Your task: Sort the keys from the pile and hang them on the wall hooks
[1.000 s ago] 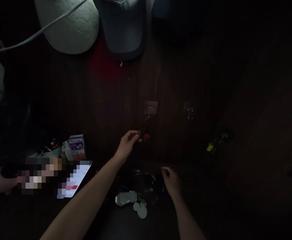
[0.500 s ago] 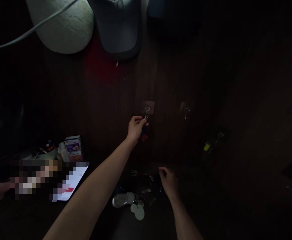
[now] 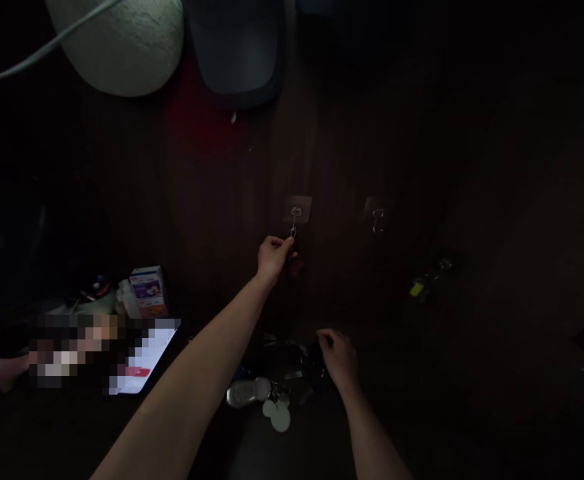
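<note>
My left hand [image 3: 273,259] pinches a keychain [image 3: 293,234] by its metal ring, just at the lower end of a wall hook [image 3: 297,212] on a clear square backing. Dark blue and reddish pieces hang below those fingers, too dim to make out. Whether the ring is on the hook or only touching it I cannot tell. Lower down, my right hand [image 3: 341,360] hovers or rests by the dark surface, loosely curled, thumb and fingers apart. Left of it lie a silvery key fob [image 3: 249,392], a pale round-lobed tag [image 3: 279,416] and several small, dim items.
A second wall hook [image 3: 378,220] is to the right, and a hanging bunch with a yellow tag [image 3: 417,288] is farther right. Caps [image 3: 122,60] hang above, crossed by a white cable [image 3: 47,48]. At left are small boxes [image 3: 148,292], a lit phone [image 3: 155,353] and another person's hand [image 3: 2,363].
The view has shifted slightly. My left hand still pinches the keychain, which is a little lower relative to the hook. My right hand has barely moved.
</note>
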Tool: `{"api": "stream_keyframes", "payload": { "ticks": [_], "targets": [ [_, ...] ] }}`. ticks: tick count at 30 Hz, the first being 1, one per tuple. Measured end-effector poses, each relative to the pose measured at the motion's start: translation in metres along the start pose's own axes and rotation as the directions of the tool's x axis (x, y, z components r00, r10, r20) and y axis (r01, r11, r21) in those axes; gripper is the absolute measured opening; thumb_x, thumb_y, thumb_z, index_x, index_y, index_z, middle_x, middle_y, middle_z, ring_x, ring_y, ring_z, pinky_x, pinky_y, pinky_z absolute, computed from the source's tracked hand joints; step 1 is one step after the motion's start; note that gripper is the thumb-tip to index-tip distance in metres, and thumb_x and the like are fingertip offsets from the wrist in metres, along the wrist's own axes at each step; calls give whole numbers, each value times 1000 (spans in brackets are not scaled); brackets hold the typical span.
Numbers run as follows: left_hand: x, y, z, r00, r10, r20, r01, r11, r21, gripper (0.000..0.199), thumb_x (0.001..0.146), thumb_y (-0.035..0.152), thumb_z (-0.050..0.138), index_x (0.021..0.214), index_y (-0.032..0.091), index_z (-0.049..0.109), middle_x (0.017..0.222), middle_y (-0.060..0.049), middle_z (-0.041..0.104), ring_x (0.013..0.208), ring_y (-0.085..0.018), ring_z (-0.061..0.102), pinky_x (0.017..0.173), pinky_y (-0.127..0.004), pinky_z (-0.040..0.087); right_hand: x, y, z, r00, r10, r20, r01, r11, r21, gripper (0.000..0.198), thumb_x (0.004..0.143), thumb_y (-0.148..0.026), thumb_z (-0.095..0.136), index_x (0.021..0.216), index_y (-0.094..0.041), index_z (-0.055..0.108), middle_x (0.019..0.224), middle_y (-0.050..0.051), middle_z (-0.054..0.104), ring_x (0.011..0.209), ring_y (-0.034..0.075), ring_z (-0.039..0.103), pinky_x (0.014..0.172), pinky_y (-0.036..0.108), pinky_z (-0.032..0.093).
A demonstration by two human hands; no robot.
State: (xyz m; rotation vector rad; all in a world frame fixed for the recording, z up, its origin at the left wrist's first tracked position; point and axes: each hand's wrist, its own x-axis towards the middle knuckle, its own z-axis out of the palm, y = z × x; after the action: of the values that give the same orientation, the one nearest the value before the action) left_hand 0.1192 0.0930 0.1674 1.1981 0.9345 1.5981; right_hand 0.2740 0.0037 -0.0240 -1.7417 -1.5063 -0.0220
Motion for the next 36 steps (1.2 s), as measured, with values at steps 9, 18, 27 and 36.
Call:
{"api": "stream_keyframes", "payload": {
  "ticks": [9,18,27,36],
  "targets": [
    [-9,-22,-22,998,-53,41,52,998,23,15,70,20,69,69,16,54,53,5,56,49,-7,57,52,-18,43,-1,-3,-2,1000,7,27,-7,1000,-18,22,81,-28,44,81,-26,67,84,2,67,78,20,58,72,32,42],
    [-39,-52,-71,981,-172,84,165,982,93,8,74,15,62,76,15,54,68,0,64,56,-9,64,57,-19,45,-3,-4,-1,999,7,54,-6,1000,-19,21,81,-27,46,81,-26,67,88,2,67,86,21,58,74,33,41],
    [-80,-79,-128,953,-242,182,180,936,302,12,71,17,63,81,16,57,64,2,65,59,-12,64,63,-24,48,-3,-7,-4,988,68,139,-65,998,-23,22,81,-29,45,83,-27,67,93,1,67,91,21,57,75,31,41],
    [-134,-77,-149,935,-87,345,-163,758,632,16,78,20,53,92,23,60,88,1,68,85,-15,64,79,-26,47,-5,-17,-8,970,1,244,-36,989,140,22,80,-38,50,81,-27,69,99,2,66,99,24,55,87,40,39]
  ]
}}
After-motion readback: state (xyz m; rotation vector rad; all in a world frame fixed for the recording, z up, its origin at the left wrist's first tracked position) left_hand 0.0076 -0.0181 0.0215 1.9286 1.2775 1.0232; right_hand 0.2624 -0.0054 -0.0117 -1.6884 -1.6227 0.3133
